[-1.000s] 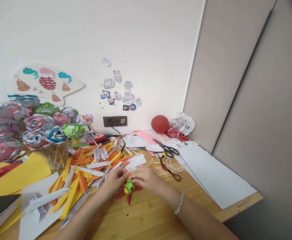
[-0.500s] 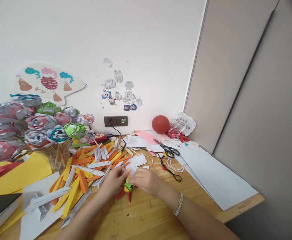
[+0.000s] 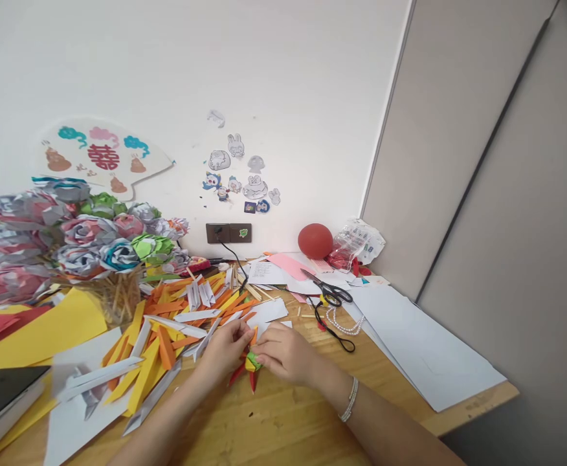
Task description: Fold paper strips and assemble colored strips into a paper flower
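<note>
A small folded-paper piece (image 3: 252,362) in green, yellow, orange and red is between my two hands, just above the wooden table. Its red points stick out toward me. My left hand (image 3: 226,351) pinches its upper left side, thumb and forefinger together near an orange tip. From the other side, the bent fingers of my right hand (image 3: 286,353) close on the green part and cover some of it. A beaded bracelet (image 3: 350,400) circles my right wrist. Left of my hands lies a heap of folded paper strips (image 3: 167,333) in orange, yellow and white.
Paper flowers (image 3: 92,236) stand in a clear container at the left. A phone (image 3: 6,395) lies at the near left. Scissors (image 3: 332,294), a pearl string (image 3: 344,321) and a red balloon (image 3: 315,241) are at the back right, beside white sheets (image 3: 419,346).
The camera view has turned slightly left, so the scene sits a little farther right. My fingers have shifted slightly on the paper piece, which both hands still hold.
</note>
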{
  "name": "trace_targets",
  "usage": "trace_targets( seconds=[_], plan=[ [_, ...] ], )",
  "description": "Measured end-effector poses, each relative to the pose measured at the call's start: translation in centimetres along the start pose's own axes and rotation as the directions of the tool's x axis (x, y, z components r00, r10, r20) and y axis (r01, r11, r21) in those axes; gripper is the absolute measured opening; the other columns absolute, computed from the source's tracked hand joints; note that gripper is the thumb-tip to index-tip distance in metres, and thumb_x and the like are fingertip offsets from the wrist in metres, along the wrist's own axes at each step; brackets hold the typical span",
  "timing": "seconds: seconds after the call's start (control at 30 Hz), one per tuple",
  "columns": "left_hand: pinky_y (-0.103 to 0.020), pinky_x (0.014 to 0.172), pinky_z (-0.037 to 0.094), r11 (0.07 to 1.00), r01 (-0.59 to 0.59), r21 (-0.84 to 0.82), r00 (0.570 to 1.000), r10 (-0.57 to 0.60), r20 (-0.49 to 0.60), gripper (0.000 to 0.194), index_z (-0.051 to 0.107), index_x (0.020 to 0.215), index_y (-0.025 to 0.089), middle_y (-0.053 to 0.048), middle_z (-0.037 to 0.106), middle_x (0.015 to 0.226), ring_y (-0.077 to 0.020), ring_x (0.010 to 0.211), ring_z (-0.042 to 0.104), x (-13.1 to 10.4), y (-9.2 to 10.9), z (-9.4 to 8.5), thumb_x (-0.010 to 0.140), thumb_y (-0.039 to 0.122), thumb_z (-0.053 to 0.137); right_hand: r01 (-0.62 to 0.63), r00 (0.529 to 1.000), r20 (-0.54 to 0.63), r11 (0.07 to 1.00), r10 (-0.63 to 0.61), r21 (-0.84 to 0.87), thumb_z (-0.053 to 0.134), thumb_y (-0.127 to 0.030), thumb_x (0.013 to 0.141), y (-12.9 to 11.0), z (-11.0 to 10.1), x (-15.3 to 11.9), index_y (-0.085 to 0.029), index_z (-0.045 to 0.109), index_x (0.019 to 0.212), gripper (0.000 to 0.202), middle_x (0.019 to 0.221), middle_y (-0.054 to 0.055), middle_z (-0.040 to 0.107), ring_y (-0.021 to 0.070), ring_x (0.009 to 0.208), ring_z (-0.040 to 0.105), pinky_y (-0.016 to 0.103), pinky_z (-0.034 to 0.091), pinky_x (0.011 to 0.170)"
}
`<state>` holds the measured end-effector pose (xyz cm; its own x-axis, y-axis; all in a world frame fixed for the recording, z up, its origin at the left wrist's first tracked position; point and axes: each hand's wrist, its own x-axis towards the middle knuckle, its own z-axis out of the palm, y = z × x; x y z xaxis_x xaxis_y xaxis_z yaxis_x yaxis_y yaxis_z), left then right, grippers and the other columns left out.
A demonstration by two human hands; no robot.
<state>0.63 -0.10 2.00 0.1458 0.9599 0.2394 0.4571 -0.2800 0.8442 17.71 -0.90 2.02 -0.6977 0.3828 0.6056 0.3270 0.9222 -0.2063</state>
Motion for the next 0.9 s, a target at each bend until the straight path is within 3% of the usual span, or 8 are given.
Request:
trace_targets(
  seconds=[0.23,0.5,0.7,0.9],
  plan=[
    [-0.022,0.048,0.032,1.000,-0.015,0.017,1.000,0.015,0.022,0.030,0.046,0.056,0.019,0.005,0.043,0.051,-0.0120,0.050,0.042,0.0,0.6,0.0,0.070,0.045,0.048,-0.156,0.986,-0.051,0.988,0.156,-0.002,0.041,-0.025,0.087,-0.7,-0.1,0.2,-0.017,0.059,0.087,0.019,0.080,0.005,0.061,0.0164,0.077,0.049,0.028,0.040,0.070],
    [-0.022,0.047,0.031,0.999,0.003,0.044,0.999,-0.001,-0.040,0.029,0.044,0.055,0.019,0.006,0.043,0.049,-0.0117,0.047,0.039,-0.1,0.5,-0.1,0.070,0.044,0.048,-0.073,0.997,-0.041,0.997,0.073,-0.016,0.039,-0.023,0.086,-0.7,0.4,0.2,-0.017,0.059,0.083,0.021,0.079,0.006,0.061,0.0166,0.078,0.049,0.028,0.039,0.073],
    [-0.022,0.047,0.031,0.999,0.032,-0.014,0.999,-0.032,-0.006,0.028,0.040,0.055,0.020,0.007,0.039,0.051,-0.0109,0.047,0.037,-0.5,1.5,0.1,0.069,0.043,0.047,-0.183,0.982,-0.054,0.982,0.181,-0.048,0.042,-0.022,0.086,-0.9,0.3,0.4,-0.017,0.059,0.082,0.018,0.078,0.005,0.061,0.0159,0.074,0.049,0.027,0.038,0.071],
    [-0.024,0.049,0.033,0.999,0.024,0.027,1.000,-0.024,-0.014,0.027,0.044,0.058,0.020,0.005,0.043,0.053,-0.0129,0.050,0.042,-0.2,0.4,-0.1,0.072,0.042,0.046,-0.168,0.986,-0.022,0.985,0.168,-0.037,0.042,-0.023,0.085,-1.2,0.2,0.5,-0.017,0.058,0.084,0.017,0.081,0.005,0.060,0.0164,0.077,0.049,0.027,0.038,0.070]
  ],
)
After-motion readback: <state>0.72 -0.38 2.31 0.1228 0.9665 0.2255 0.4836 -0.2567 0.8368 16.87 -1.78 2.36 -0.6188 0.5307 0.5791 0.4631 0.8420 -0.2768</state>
